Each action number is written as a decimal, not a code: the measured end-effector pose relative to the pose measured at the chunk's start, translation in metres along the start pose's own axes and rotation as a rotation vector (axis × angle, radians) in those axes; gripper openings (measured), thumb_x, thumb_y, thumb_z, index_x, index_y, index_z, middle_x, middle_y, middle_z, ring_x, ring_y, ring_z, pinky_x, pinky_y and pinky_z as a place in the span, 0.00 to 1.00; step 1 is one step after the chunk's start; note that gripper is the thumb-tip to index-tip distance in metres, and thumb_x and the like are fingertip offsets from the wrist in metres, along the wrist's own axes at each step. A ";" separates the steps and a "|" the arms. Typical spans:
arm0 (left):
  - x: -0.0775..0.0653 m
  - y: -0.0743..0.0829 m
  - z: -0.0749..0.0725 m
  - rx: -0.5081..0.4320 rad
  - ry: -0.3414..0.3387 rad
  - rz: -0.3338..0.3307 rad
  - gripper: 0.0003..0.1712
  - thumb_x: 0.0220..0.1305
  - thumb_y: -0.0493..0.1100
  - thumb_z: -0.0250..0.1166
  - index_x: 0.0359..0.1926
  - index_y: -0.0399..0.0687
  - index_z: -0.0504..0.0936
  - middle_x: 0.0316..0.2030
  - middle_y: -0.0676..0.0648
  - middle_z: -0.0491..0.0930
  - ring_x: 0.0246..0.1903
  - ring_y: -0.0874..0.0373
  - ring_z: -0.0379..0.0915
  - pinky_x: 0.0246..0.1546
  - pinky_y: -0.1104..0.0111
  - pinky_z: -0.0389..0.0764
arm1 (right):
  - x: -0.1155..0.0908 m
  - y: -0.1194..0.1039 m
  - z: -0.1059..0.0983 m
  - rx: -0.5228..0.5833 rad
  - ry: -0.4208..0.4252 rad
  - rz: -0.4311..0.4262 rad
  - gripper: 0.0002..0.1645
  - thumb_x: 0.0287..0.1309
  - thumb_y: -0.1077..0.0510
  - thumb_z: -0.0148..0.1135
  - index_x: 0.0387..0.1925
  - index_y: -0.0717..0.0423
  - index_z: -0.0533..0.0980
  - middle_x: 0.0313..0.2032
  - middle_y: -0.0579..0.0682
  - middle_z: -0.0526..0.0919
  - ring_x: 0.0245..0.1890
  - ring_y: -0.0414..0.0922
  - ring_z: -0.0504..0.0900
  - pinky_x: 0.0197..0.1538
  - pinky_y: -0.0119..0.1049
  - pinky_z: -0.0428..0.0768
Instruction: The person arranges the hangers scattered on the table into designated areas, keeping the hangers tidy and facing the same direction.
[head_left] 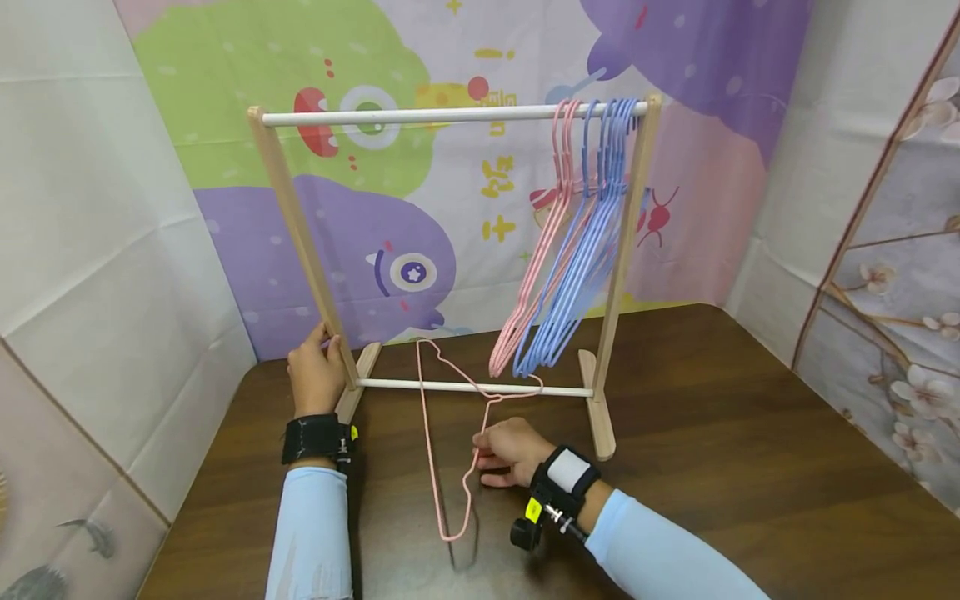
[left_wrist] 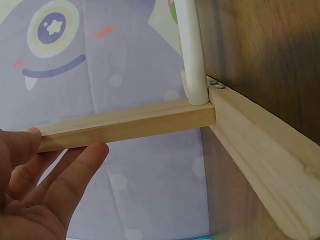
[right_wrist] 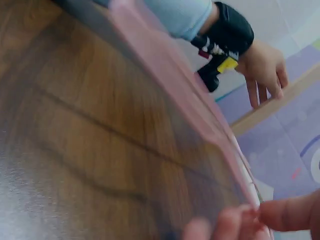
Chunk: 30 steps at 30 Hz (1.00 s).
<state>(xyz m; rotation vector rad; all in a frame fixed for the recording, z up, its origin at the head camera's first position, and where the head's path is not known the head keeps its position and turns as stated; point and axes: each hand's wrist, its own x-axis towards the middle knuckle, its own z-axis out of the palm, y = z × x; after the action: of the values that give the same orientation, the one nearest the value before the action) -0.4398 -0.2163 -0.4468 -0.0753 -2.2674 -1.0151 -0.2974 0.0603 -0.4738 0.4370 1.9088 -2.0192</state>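
The right hand (head_left: 510, 454) pinches a thin pink wire hanger (head_left: 450, 450) by its side, low over the dark wooden bench (head_left: 750, 467), just before the small wooden garment rack (head_left: 300, 225). The left hand (head_left: 317, 375), fingers loosely curled, steadies the rack's left upright. The hanger's hook lies against the lower white rail (head_left: 472, 387); lifting carelessly could snag it and tip the rack.

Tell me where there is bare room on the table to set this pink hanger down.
Bare tabletop lies right of the rack's right foot, out to the wall, and another strip runs along the near edge between the sleeves. It is crowded at the lower bar, where the pink hanger, right hand and left hand meet.
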 end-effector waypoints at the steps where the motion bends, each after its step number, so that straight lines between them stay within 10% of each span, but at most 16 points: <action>1: 0.000 0.000 0.000 0.000 0.000 0.000 0.17 0.75 0.38 0.60 0.59 0.37 0.81 0.53 0.36 0.85 0.53 0.33 0.81 0.55 0.40 0.77 | -0.001 0.000 0.001 0.027 -0.013 -0.006 0.07 0.67 0.66 0.58 0.43 0.67 0.77 0.27 0.49 0.80 0.25 0.41 0.77 0.38 0.43 0.86; 11: 0.001 0.000 0.000 -0.005 0.000 -0.015 0.16 0.75 0.38 0.61 0.59 0.38 0.82 0.53 0.37 0.85 0.52 0.33 0.81 0.55 0.40 0.77 | -0.019 -0.017 0.021 0.159 -0.134 -0.165 0.06 0.68 0.68 0.60 0.44 0.66 0.76 0.29 0.50 0.83 0.23 0.37 0.83 0.30 0.31 0.85; 30: 0.001 -0.004 0.001 -0.004 0.007 0.006 0.15 0.74 0.39 0.61 0.57 0.38 0.82 0.52 0.37 0.86 0.53 0.33 0.81 0.54 0.39 0.76 | -0.055 -0.047 0.056 0.051 -0.208 -0.334 0.05 0.65 0.67 0.66 0.39 0.63 0.76 0.28 0.48 0.84 0.23 0.38 0.80 0.25 0.28 0.81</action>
<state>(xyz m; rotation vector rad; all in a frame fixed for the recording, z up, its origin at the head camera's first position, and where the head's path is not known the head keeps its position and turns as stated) -0.4428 -0.2189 -0.4495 -0.0794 -2.2575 -1.0149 -0.2683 0.0081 -0.4047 -0.0875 1.9037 -2.2186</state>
